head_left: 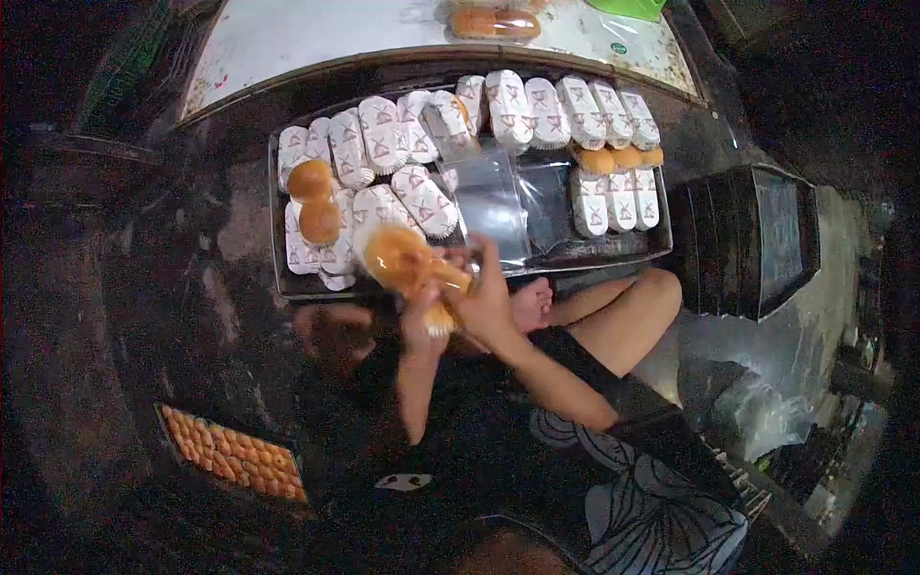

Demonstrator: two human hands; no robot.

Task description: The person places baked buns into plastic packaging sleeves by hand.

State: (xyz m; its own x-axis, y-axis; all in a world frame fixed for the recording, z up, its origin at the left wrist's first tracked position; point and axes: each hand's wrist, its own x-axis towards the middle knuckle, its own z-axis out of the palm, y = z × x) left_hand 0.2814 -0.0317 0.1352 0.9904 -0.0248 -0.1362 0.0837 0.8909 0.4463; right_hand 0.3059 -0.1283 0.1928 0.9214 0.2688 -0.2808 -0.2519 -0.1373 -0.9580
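In front of my crossed legs, my left hand (423, 319) is closed around glossy golden bread (392, 253), which looks wrapped in clear plastic. My right hand (479, 295) grips the same bread from the other side, fingers bent over it. Motion smears the bread and fingertips, and a pleated paper edge (438, 327) shows below them. Just beyond my hands is a large dark tray (613, 265) of bread in white printed paper (380, 132). Clear plastic bags (491, 203) lie flat in its middle. Two bare round bun tops (319, 221) show at its left.
A white table (364, 29) stands beyond the tray, bearing a wrapped long bread (494, 24) and a green object (628, 8). Stacked dark trays (714, 240) stand to the right. Crumpled clear plastic (767, 412) lies at lower right. Another tray of small buns (235, 452) is at lower left.
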